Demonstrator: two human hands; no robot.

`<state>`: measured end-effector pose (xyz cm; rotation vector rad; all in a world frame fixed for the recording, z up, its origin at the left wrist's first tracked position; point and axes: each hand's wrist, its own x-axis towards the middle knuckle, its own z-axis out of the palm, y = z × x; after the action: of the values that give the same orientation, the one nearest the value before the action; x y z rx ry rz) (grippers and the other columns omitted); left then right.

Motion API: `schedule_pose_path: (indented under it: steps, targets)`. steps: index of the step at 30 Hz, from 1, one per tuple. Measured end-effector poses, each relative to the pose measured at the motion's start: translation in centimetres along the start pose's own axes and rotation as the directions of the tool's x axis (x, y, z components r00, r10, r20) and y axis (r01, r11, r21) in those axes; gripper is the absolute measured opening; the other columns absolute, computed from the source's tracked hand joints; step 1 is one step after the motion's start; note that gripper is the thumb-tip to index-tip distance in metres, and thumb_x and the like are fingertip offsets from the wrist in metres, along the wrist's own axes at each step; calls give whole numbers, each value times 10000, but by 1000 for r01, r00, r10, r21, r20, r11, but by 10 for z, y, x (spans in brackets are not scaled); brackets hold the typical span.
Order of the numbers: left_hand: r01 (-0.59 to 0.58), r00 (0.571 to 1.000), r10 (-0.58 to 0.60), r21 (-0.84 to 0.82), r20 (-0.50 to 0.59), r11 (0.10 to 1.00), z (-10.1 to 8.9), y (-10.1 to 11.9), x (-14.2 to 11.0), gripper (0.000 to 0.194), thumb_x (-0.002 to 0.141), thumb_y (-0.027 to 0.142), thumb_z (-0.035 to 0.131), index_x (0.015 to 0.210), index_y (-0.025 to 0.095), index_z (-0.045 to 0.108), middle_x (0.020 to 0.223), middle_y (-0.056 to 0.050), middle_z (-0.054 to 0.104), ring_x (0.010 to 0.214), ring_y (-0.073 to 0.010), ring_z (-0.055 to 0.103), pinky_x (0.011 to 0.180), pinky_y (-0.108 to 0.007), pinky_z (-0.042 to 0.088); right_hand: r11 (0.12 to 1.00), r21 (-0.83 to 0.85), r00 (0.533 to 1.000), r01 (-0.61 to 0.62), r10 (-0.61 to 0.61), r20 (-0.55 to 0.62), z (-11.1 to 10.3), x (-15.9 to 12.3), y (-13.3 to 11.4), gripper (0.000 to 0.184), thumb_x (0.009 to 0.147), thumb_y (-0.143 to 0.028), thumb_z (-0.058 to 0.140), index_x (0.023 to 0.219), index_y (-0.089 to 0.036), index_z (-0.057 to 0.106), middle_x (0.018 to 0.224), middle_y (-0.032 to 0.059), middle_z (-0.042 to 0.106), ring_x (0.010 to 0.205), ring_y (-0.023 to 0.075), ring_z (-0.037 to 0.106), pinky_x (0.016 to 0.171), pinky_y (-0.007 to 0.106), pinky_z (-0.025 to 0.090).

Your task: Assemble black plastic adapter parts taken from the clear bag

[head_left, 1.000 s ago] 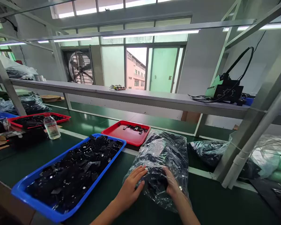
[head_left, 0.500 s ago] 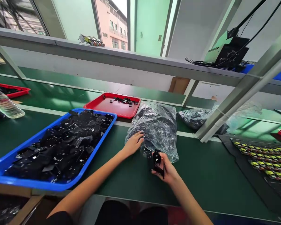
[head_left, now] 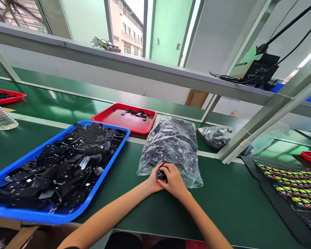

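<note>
Head view: left hand (head_left: 153,180) and right hand (head_left: 174,179) pinching small black part (head_left: 161,175) together against clear bag (head_left: 171,148) on green surface (head_left: 223,200); risk of dropping it among loose parts.

Both hands are covering most of a small black part (head_left: 161,175); its shape is not showing. The water bottle (head_left: 0,118) is running off the left edge.
</note>
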<state>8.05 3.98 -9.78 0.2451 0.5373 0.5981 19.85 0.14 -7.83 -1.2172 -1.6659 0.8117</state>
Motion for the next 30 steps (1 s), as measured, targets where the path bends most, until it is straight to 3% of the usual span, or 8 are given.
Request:
schedule_pose_path:
  steps: [3,5,8,11,14,20,23,30]
  targets:
    - [-28,997,24,-58,-68,998,-5,-8,3,348,876,472,512,725,170,594,622,-17,640,593,-155,622,645,-262,496,976,-170,988,138,-125,89,-3,-8,13,550,661,-374,774,1166,-215,625,1273,132,585,1223,353,467,1080,575,305]
    - [-11,996,4,-72,-92,997,-6,-10,2,368,870,495,514,753,159,608,653,-45,661,641,-198,651,693,-318,519,903,-316,956,291,-266,123,-11,-13,24,637,746,-484,715,1289,-200,539,1361,151,528,1272,343,443,1080,566,324]
    - [-1,996,-8,-95,-87,996,-4,-9,-3,416,888,517,463,888,138,634,791,-94,708,810,-259,690,803,-398,526,828,-395,912,397,-403,71,-25,-18,41,617,824,-551,619,1324,-210,498,1363,147,526,1287,324,443,1078,553,347]
    - [-2,999,-3,-115,-47,993,1,-6,-7,494,918,522,381,1114,131,612,992,-128,714,995,-284,673,878,-418,509,917,-275,948,288,-313,-50,-37,-22,51,462,847,-490,612,1249,-270,559,1297,111,573,1234,298,496,1063,522,378]
    - [0,1000,-3,-122,-25,993,4,-4,-8,518,929,523,350,1191,141,580,1073,-130,701,1054,-285,658,900,-413,505,968,-176,974,178,-198,-106,-43,-24,53,349,830,-419,636,1157,-299,614,1243,91,604,1187,295,524,1055,523,378]
    - [40,998,-44,-84,-42,996,2,-4,-2,562,926,531,371,1238,106,564,980,-147,717,941,-300,694,788,-393,547,934,-300,973,193,-222,-66,-40,-24,45,145,828,-376,644,901,-257,683,1071,93,653,1076,280,536,970,484,432]
    - [28,999,-30,-78,-31,997,3,-6,-1,567,926,534,371,1268,118,550,1058,-146,706,999,-298,680,862,-411,532,951,-264,977,160,-192,-97,-38,-24,42,124,842,-343,620,833,-241,691,1011,91,662,1045,266,532,954,459,436]
    - [-8,1000,8,-16,10,1000,8,-12,0,613,939,534,326,1327,93,501,1120,-165,690,1059,-297,658,1021,-507,433,997,-50,992,-62,55,-118,-40,-25,43,146,791,-345,637,752,-227,713,1018,72,662,1024,249,566,952,434,422]
